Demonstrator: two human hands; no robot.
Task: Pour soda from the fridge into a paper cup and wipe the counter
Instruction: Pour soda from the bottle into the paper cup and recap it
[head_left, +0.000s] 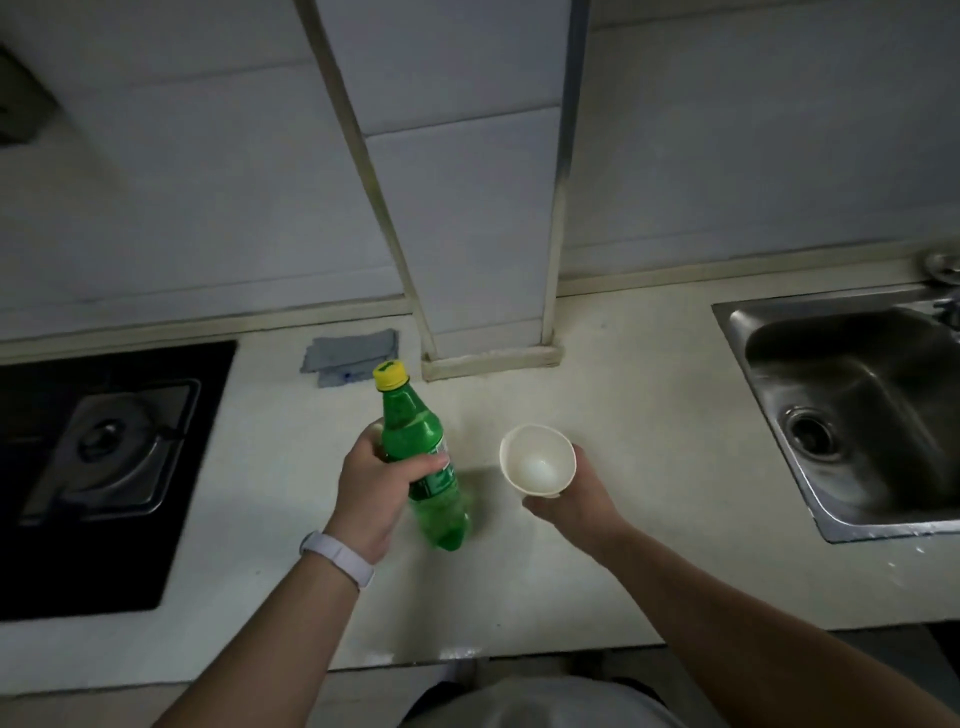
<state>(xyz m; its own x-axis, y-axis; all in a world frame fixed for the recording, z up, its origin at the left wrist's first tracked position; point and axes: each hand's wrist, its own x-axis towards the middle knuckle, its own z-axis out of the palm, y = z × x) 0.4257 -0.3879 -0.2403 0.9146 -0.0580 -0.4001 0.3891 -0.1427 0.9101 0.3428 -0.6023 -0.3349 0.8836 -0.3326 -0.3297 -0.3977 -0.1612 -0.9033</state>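
My left hand (376, 488) grips a green soda bottle (423, 462) round its middle, over the pale counter (649, 415). The bottle leans slightly, and its yellow cap (389, 375) is on. To the right, my right hand (569, 499) holds a white paper cup (537, 460) from below and behind, with its mouth tipped toward me. The cup looks empty. A folded grey cloth (350, 356) lies on the counter near the wall, just beyond the bottle's cap.
A black gas hob (104, 457) fills the counter's left side. A steel sink (862, 410) is set into the right side. A boxed white column (488, 312) comes down to the counter at the back centre. The counter's front edge runs below my forearms.
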